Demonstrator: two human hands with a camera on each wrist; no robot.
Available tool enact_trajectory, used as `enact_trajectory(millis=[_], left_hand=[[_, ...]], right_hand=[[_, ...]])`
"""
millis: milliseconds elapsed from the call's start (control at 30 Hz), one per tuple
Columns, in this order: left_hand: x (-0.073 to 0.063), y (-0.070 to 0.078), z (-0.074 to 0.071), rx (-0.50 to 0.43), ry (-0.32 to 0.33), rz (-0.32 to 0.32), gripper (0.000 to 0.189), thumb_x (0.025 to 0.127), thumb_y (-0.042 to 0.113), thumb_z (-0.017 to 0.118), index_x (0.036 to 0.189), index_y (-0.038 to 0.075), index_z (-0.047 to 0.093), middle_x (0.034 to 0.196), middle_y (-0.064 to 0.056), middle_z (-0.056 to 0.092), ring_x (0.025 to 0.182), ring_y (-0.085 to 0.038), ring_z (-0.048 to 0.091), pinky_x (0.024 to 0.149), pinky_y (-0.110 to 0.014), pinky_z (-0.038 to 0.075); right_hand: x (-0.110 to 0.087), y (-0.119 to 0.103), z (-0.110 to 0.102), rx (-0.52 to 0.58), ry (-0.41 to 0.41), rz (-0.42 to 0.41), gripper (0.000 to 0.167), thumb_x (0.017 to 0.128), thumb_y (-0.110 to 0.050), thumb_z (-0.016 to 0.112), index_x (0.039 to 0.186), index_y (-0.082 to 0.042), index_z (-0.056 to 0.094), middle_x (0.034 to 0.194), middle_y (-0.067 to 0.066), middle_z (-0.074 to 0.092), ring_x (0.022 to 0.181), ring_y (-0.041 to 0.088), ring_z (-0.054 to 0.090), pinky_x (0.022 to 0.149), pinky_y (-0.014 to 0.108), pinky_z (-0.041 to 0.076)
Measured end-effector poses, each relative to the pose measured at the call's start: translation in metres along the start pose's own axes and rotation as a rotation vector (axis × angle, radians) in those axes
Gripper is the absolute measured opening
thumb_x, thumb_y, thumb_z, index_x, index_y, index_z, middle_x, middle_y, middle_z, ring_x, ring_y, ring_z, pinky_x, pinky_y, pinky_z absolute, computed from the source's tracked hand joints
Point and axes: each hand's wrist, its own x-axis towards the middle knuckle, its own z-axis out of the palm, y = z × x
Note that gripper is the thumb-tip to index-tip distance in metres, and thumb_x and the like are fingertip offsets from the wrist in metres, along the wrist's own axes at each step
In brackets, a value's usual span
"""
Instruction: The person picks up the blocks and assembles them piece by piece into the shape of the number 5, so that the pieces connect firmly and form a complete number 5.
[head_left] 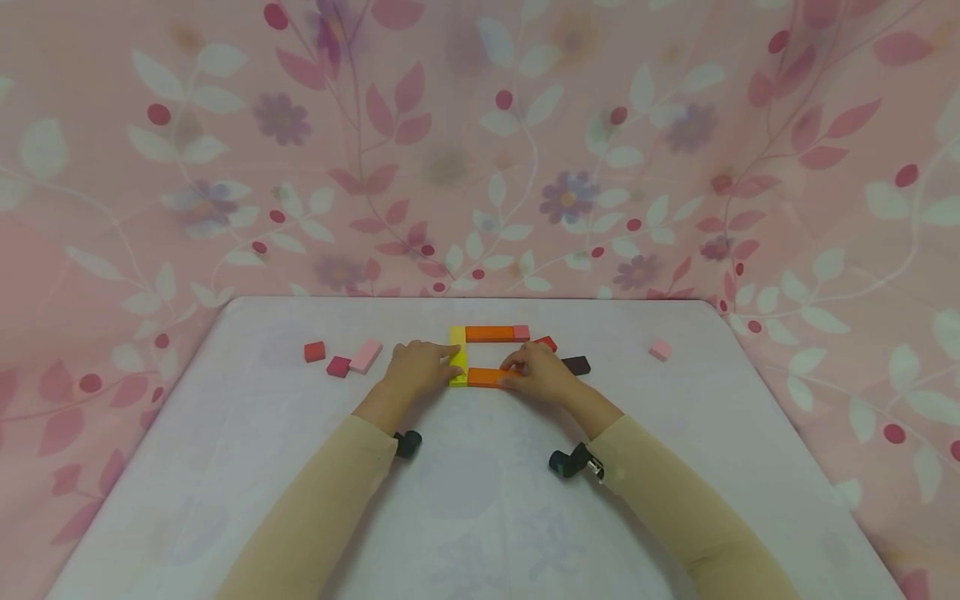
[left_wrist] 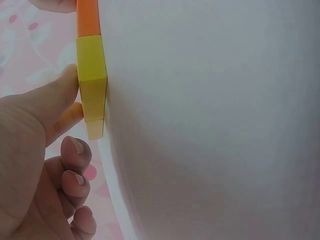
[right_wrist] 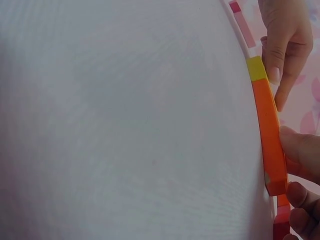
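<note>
Yellow blocks (head_left: pixel 458 334) form the left side of a flat outline on the table. My left hand (head_left: pixel 422 365) touches them with its thumb and index finger held fairly straight; its other fingers curl loosely in the left wrist view. Against the yellow lower end lies the near orange block (head_left: pixel 483 377), which my right hand (head_left: pixel 546 372) pinches between thumb and fingers, covering its right end. Parallel to it at the back, another orange block (head_left: pixel 489 334) runs from the yellow top to a small pink block (head_left: pixel 521 332).
Beside the right hand lie a red block (head_left: pixel 548 343) and a dark brown block (head_left: pixel 577 366). A red cube (head_left: pixel 314 352), a crimson block (head_left: pixel 338 367) and a long pink block (head_left: pixel 366 356) lie to the left. One pink block (head_left: pixel 660 350) sits far right on the white table (head_left: pixel 465 500).
</note>
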Motion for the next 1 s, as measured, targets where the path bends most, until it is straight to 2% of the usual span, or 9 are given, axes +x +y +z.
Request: enact_trajectory(millis=[267,467,667,1000], left_hand=[[0.0001,0.0011,-0.0006,-0.009,-0.013,-0.007,0.053,0.096,0.052,0.062,0.144,0.031,0.056,0.138,-0.008,0.062,0.109,-0.031,0.056,0.094,-0.049,0.038],[-0.0013,0.0009,-0.0008,-0.024,-0.004,-0.004,0.052,0.096,0.051,0.062,0.143,0.03,0.057,0.137,-0.008,0.062,0.11,-0.031,0.056,0.095,-0.05,0.038],[-0.0011,0.0008,-0.0001,-0.032,-0.006,-0.012,0.052,0.095,0.052,0.062,0.143,0.031,0.057,0.137,-0.008,0.062,0.109,-0.031,0.056,0.095,-0.05,0.038],[0.0025,-0.0006,0.0028,-0.011,-0.01,-0.018,0.053,0.095,0.052,0.062,0.144,0.033,0.056,0.138,-0.007,0.061,0.111,-0.03,0.056,0.094,-0.048,0.038]], right_hand=[[0.0003,0.0008,0.0008,0.022,0.006,0.01,0.022,0.087,-0.032,0.079,0.104,-0.017,0.077,0.09,0.0,0.058,0.088,0.02,0.05,0.079,0.035,0.042],[-0.0005,-0.0007,0.0012,0.022,0.01,0.018,0.022,0.088,-0.032,0.079,0.104,-0.017,0.077,0.089,0.0,0.059,0.099,0.025,0.052,0.087,0.04,0.042],[-0.0003,0.0,0.0019,0.005,0.011,0.024,0.022,0.088,-0.033,0.078,0.104,-0.017,0.076,0.09,0.0,0.059,0.091,0.02,0.05,0.083,0.037,0.042],[-0.0003,0.0011,0.0027,0.013,0.016,0.033,0.024,0.089,-0.034,0.078,0.106,-0.017,0.076,0.091,0.0,0.059,0.091,0.019,0.051,0.084,0.037,0.043]])
